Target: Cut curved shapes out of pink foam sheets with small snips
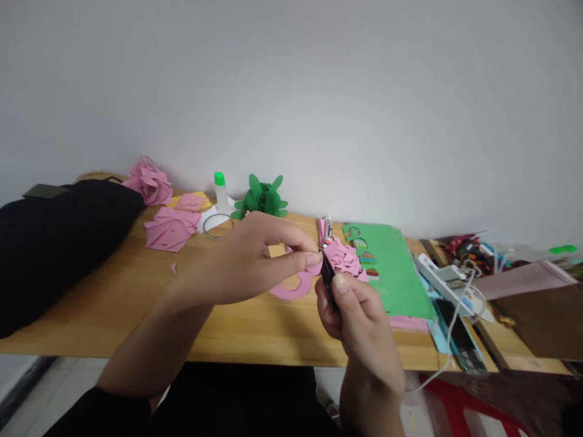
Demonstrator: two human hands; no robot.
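Observation:
My left hand [250, 261] reaches over the wooden table, thumb and fingertips pinched together. A curved pink paper strip [296, 291] shows just below those fingertips; part of it is hidden behind the hand. My right hand [362, 318] is wrapped round a slim black stapler-like tool [328, 280], its thumb pressed along the side. The tool's upper end meets the left fingertips at the edge of the pink paper. Behind the tool lies a heap of small pink paper pieces [346, 260].
Stacked pink paper [170, 229], a green-capped glue bottle [221, 193], a metal ring [219, 226] and a green paper ornament [264, 200] stand left. A green sheet [403, 267], power strip [444, 282] and phone [458, 331] lie right. Black fabric [68, 243] covers the left end.

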